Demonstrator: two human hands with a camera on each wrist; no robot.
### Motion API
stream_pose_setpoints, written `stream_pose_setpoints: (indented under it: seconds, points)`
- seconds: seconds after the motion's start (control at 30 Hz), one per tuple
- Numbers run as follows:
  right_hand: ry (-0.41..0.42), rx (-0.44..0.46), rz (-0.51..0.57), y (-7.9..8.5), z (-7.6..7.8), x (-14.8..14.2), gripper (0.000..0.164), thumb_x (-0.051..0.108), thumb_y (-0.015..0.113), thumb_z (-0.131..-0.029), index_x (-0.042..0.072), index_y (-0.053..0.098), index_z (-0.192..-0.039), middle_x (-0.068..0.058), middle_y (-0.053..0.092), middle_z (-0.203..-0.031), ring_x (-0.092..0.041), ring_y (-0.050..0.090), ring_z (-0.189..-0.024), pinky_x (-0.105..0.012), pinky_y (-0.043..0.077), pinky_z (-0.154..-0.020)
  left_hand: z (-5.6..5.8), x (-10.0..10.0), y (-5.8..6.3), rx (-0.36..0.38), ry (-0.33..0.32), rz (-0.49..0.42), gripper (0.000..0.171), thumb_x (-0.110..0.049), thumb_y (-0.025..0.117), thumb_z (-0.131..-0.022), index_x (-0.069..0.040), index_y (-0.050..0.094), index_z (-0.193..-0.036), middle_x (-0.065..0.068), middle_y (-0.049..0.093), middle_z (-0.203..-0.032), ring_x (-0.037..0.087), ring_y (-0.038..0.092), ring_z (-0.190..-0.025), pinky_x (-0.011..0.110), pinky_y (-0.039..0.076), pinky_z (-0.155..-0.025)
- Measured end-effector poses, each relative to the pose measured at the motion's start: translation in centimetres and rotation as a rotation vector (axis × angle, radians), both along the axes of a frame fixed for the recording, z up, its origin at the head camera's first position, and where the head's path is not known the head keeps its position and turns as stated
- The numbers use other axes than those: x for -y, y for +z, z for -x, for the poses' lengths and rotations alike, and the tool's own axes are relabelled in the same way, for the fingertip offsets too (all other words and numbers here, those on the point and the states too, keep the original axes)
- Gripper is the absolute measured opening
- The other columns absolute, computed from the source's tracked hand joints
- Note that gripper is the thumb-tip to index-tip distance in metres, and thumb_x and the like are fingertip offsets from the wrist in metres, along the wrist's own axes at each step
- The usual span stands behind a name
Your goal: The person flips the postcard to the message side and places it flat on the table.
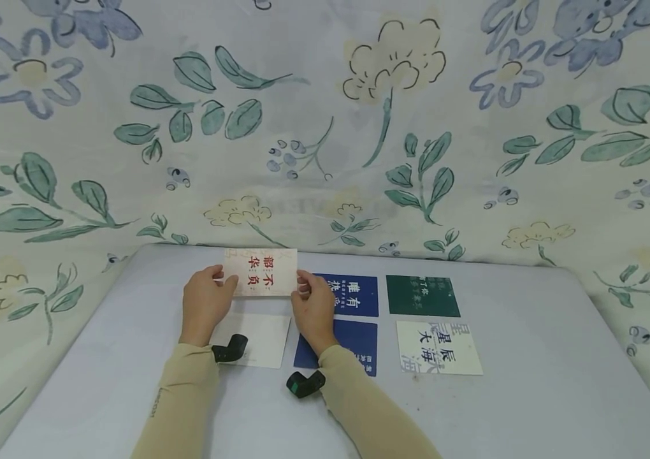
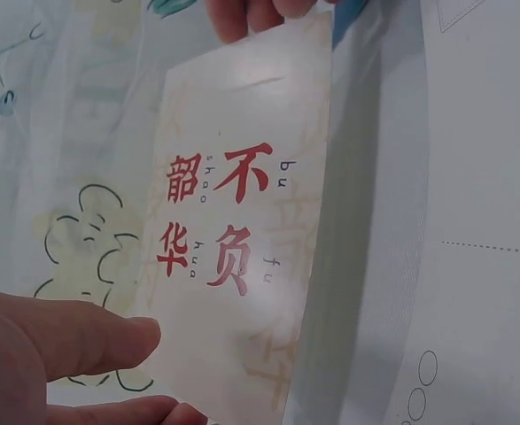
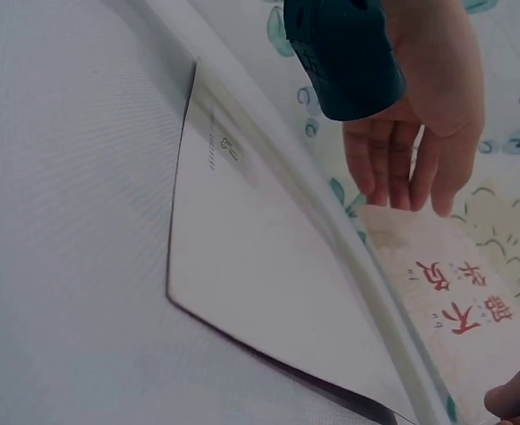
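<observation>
A cream postcard (image 1: 264,275) with red Chinese characters is raised above the far part of the table, its printed face toward the head camera. My left hand (image 1: 206,307) holds its left end, the thumb (image 2: 122,341) at the card's edge. At the other end, my right hand (image 1: 315,313) pinches the card; only its thumb (image 3: 516,391) and a bit of finger show in the right wrist view. Below the hands lies a white card (image 1: 259,344), partly hidden by the left wrist. A dark blue card (image 1: 362,296) sits beside the right hand, another blue card (image 1: 339,335) under the right wrist.
To the right lie a dark green card (image 1: 422,296) and, nearer, a white card with blue characters (image 1: 442,350). The white table (image 1: 531,382) ends at the back against a flower-patterned cloth (image 1: 325,127). Black devices (image 1: 306,384) are on both wrists.
</observation>
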State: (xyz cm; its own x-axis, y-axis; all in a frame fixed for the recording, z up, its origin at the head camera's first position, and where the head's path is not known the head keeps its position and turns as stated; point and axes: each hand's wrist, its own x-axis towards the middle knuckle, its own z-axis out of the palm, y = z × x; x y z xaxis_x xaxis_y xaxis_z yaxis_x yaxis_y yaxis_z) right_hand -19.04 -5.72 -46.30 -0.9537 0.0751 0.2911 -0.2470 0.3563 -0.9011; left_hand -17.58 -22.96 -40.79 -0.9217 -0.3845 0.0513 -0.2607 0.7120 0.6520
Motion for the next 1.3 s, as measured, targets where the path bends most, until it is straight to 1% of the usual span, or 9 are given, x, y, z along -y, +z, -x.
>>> stream_pose_setpoints:
  seconds: [0.17,0.37,0.5,0.63,0.93,1.13,1.3]
  points:
    - [-0.002,-0.009,0.013,-0.01,-0.12,-0.11,0.036,0.000,0.065,-0.079,0.005,0.063,-0.115,-0.006,0.062,-0.097,-0.013,0.057,-0.079,-0.023,0.050,-0.068,-0.03,-0.04,-0.02,-0.003,0.004,0.002,0.048,-0.021,0.053,-0.091,0.009,0.048,-0.128,0.024,0.056,-0.118,0.036,0.056,-0.104,0.046,0.045,-0.084]
    - [-0.001,0.020,0.037,0.07,-0.13,-0.08,0.037,0.001,0.064,-0.081,0.006,0.062,-0.117,-0.006,0.059,-0.103,-0.012,0.058,-0.085,-0.021,0.051,-0.075,-0.12,-0.07,0.20,-0.012,-0.010,0.012,0.047,-0.020,0.054,-0.091,0.008,0.049,-0.127,0.023,0.055,-0.118,0.035,0.055,-0.103,0.046,0.044,-0.083]
    - [0.001,0.035,0.047,0.07,-0.05,0.04,0.038,0.001,0.064,-0.080,0.006,0.062,-0.118,-0.005,0.058,-0.101,-0.012,0.058,-0.087,-0.020,0.050,-0.077,-0.15,0.05,0.19,-0.027,-0.008,0.010,0.046,-0.020,0.054,-0.091,0.007,0.050,-0.127,0.022,0.056,-0.117,0.034,0.056,-0.102,0.045,0.045,-0.082]
    - [0.004,0.037,0.048,-0.06,-0.01,0.18,0.039,0.001,0.065,-0.080,0.006,0.061,-0.118,-0.004,0.059,-0.100,-0.012,0.058,-0.089,-0.019,0.049,-0.078,-0.14,0.08,0.19,-0.027,0.000,-0.002,0.046,-0.021,0.054,-0.091,0.006,0.050,-0.127,0.021,0.057,-0.117,0.033,0.055,-0.101,0.045,0.045,-0.081]
    - [0.004,0.031,0.053,-0.03,-0.09,0.22,0.039,0.001,0.063,-0.081,0.006,0.060,-0.119,-0.005,0.060,-0.104,-0.015,0.060,-0.093,-0.018,0.049,-0.079,-0.11,0.16,0.29,-0.031,0.017,-0.028,0.045,-0.020,0.054,-0.091,0.005,0.050,-0.128,0.021,0.057,-0.118,0.033,0.056,-0.103,0.044,0.047,-0.079]
    - [0.014,0.050,0.071,-0.05,-0.14,0.26,0.038,0.001,0.061,-0.082,0.006,0.059,-0.120,-0.007,0.059,-0.105,-0.016,0.061,-0.094,-0.021,0.049,-0.080,-0.05,0.46,0.03,-0.050,0.019,-0.051,0.043,-0.021,0.054,-0.091,0.004,0.052,-0.126,0.020,0.058,-0.117,0.033,0.057,-0.104,0.044,0.047,-0.082]
    - [0.019,0.055,0.087,-0.08,-0.15,0.29,0.036,0.002,0.061,-0.083,0.006,0.059,-0.119,-0.007,0.059,-0.105,-0.015,0.061,-0.095,-0.021,0.049,-0.081,-0.03,0.59,-0.02,-0.046,0.019,-0.068,0.043,-0.021,0.054,-0.092,0.004,0.052,-0.126,0.021,0.059,-0.117,0.034,0.057,-0.106,0.045,0.048,-0.083]
